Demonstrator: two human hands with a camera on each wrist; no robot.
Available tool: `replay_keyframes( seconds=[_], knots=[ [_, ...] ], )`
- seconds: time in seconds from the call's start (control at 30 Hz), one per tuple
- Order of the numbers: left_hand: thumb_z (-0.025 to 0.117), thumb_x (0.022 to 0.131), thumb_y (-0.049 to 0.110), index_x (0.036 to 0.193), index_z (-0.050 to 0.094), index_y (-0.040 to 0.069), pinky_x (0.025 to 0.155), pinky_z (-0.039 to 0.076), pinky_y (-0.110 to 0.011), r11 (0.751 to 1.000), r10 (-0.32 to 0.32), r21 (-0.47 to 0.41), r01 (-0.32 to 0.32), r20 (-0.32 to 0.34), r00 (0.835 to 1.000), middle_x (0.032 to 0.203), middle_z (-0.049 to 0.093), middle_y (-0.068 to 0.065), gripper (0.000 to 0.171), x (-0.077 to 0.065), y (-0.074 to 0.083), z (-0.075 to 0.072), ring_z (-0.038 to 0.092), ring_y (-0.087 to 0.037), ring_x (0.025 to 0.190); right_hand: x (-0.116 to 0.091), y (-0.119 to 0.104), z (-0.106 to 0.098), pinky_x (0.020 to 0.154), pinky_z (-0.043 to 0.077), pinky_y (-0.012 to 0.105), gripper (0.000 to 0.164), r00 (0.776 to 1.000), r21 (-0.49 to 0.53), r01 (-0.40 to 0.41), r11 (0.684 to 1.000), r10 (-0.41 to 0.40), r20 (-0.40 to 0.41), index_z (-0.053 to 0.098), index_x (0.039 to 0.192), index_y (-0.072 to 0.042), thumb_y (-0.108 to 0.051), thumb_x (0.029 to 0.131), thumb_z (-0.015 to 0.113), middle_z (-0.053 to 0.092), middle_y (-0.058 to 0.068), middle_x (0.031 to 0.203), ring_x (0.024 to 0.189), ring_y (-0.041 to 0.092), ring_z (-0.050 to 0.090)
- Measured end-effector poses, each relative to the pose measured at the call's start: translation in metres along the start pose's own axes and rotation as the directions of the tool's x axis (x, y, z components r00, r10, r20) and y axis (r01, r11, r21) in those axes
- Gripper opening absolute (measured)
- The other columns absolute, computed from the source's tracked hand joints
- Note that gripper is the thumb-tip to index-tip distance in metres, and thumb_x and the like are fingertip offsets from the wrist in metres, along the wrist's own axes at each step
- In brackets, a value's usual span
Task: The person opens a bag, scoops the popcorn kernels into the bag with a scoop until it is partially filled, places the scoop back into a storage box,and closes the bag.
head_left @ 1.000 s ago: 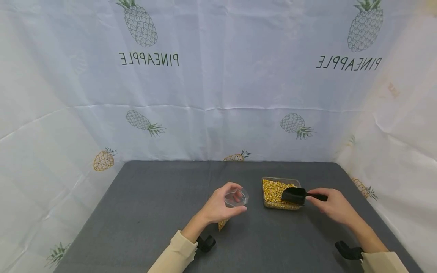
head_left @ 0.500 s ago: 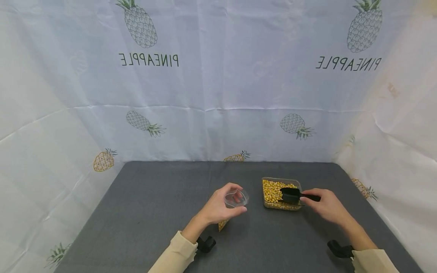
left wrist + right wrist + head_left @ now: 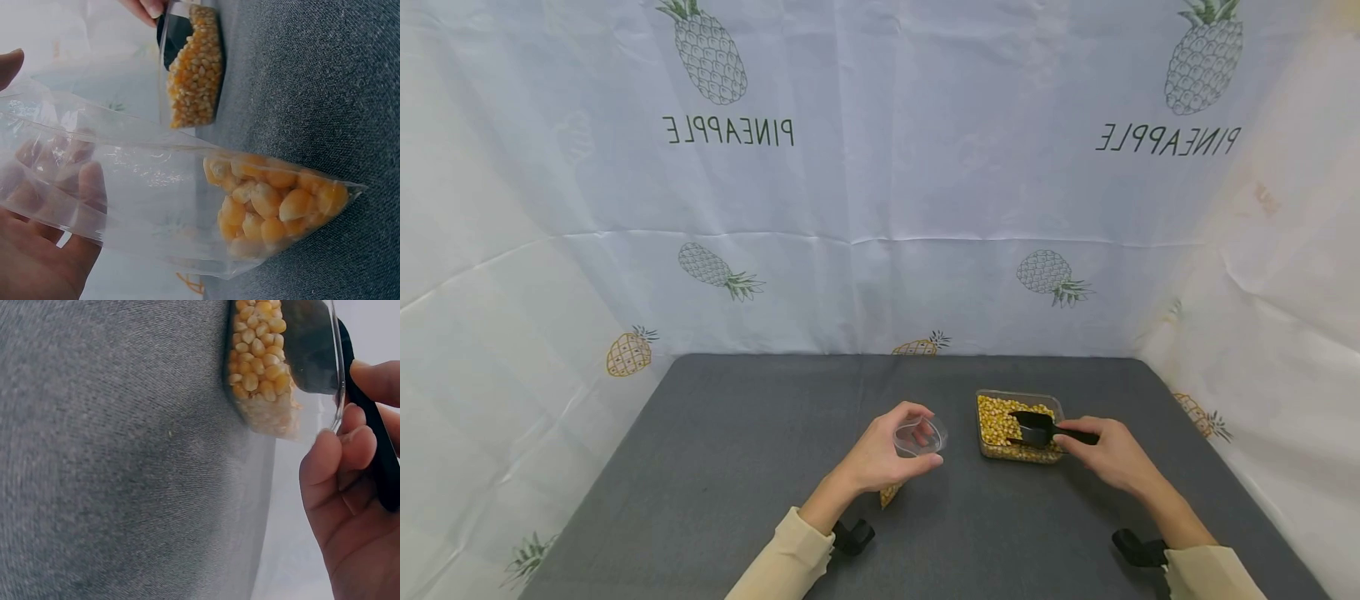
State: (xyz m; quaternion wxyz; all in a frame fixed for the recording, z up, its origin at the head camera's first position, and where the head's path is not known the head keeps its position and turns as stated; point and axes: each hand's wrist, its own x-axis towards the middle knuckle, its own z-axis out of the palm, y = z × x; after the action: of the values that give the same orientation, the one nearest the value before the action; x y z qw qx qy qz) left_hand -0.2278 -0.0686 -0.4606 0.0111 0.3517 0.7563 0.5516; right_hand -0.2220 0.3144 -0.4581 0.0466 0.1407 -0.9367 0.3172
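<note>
Around the mouth of a clear plastic bag [image 3: 147, 181], my left hand [image 3: 874, 454] curls its fingers and thumb, holding the bag upright and spread at the top. Yellow corn kernels [image 3: 269, 206] fill the bag's pointed bottom, close to the table. To the right, my right hand [image 3: 1112, 457] grips the handle of a black scoop [image 3: 1036, 428]. Its blade sits down among the corn [image 3: 996, 417] in a clear rectangular container [image 3: 1018, 456]. In the right wrist view the fingertips are close to the container's rim [image 3: 340, 375]; part of the blade shows through the wall.
A dark grey cloth covers the table [image 3: 737, 450]. Behind and at both sides hangs a white curtain [image 3: 880, 183] printed with pineapples. Black straps with camera mounts [image 3: 853, 537] are on both wrists.
My right hand has moved left with the scoop, and the blade has gone further into the corn. The left hand and the bag have stayed in place.
</note>
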Motion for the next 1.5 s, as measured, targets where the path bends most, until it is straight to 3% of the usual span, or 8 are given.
replay_keyframes(
  seconds=[0.07,0.17,0.3,0.5,0.67,0.87,1.03,1.5],
  knots=[
    [0.078,0.091,0.02,0.132,0.056,0.002,0.086,0.057,-0.029,1.0,0.007,-0.001,-0.007,-0.001,1.0,0.112,0.067,-0.01,0.05,0.0,0.0,0.0,0.066,-0.018,0.098,0.0,0.001,0.001,0.082,0.054,0.059,0.036,1.0,0.004,-0.004,1.0,0.004,0.001,0.072,0.121,0.002,-0.027,0.099,0.069,0.066,0.029,0.122,0.109,0.048,0.062],
    [0.078,0.091,0.021,0.132,0.056,0.006,0.086,0.057,-0.03,1.0,0.012,-0.002,-0.012,-0.004,1.0,0.111,0.066,-0.009,0.048,0.0,0.0,0.0,0.066,-0.016,0.098,0.001,0.003,0.001,0.071,0.056,0.048,0.04,0.999,0.041,-0.033,0.999,0.032,0.02,0.07,0.124,0.003,-0.029,0.1,0.068,0.063,0.032,0.125,0.087,0.037,0.069],
    [0.077,0.092,0.021,0.131,0.057,0.006,0.086,0.057,-0.03,1.0,0.008,0.002,-0.007,-0.004,1.0,0.111,0.066,-0.009,0.047,-0.001,0.0,0.0,0.066,-0.017,0.098,0.0,0.007,0.003,0.058,0.051,0.034,0.045,0.996,0.106,-0.079,0.991,0.074,0.052,0.066,0.13,0.004,-0.03,0.101,0.066,0.056,0.036,0.133,0.062,0.021,0.064],
    [0.078,0.091,0.017,0.132,0.056,0.005,0.087,0.057,-0.03,1.0,-0.006,-0.003,0.006,-0.001,1.0,0.113,0.066,-0.012,0.048,-0.001,0.0,0.002,0.067,-0.027,0.101,-0.004,0.014,0.007,0.059,0.056,0.032,0.044,0.996,0.155,-0.087,0.984,0.081,0.04,0.064,0.133,0.004,-0.028,0.101,0.066,0.054,0.034,0.136,0.072,0.019,0.067],
    [0.076,0.091,0.011,0.134,0.053,-0.003,0.087,0.057,-0.03,1.0,-0.02,-0.001,0.02,0.003,1.0,0.115,0.066,-0.02,0.051,-0.001,0.003,0.003,0.066,-0.037,0.102,-0.006,0.015,0.007,0.058,0.055,0.033,0.043,0.997,0.162,-0.078,0.984,0.077,0.01,0.065,0.131,0.003,-0.028,0.101,0.066,0.057,0.033,0.133,0.065,0.019,0.065],
    [0.075,0.091,0.007,0.131,0.054,-0.005,0.087,0.057,-0.029,1.0,-0.023,-0.016,0.023,0.017,1.0,0.113,0.064,-0.027,0.046,-0.002,0.029,-0.002,0.065,-0.044,0.101,-0.009,0.018,0.004,0.057,0.054,0.033,0.042,0.998,0.148,-0.059,0.987,0.063,-0.022,0.065,0.13,0.004,-0.026,0.101,0.066,0.061,0.03,0.126,0.065,0.018,0.063],
    [0.075,0.09,0.006,0.129,0.055,-0.006,0.087,0.056,-0.029,1.0,-0.015,-0.019,0.015,0.014,1.0,0.111,0.064,-0.028,0.045,-0.003,0.043,-0.005,0.064,-0.044,0.1,-0.011,0.017,0.001,0.054,0.051,0.033,0.042,0.996,0.158,-0.07,0.985,0.077,-0.039,0.066,0.13,0.003,-0.027,0.101,0.066,0.061,0.029,0.126,0.06,0.02,0.059],
    [0.075,0.091,0.008,0.13,0.056,-0.003,0.087,0.056,-0.03,0.999,-0.038,0.003,0.038,0.009,0.999,0.112,0.065,-0.024,0.045,-0.003,0.044,-0.005,0.065,-0.039,0.1,-0.013,0.006,-0.008,0.053,0.048,0.033,0.04,0.994,0.187,-0.067,0.98,0.082,-0.071,0.065,0.131,0.002,-0.026,0.102,0.066,0.064,0.023,0.117,0.058,0.024,0.056]
  ],
)
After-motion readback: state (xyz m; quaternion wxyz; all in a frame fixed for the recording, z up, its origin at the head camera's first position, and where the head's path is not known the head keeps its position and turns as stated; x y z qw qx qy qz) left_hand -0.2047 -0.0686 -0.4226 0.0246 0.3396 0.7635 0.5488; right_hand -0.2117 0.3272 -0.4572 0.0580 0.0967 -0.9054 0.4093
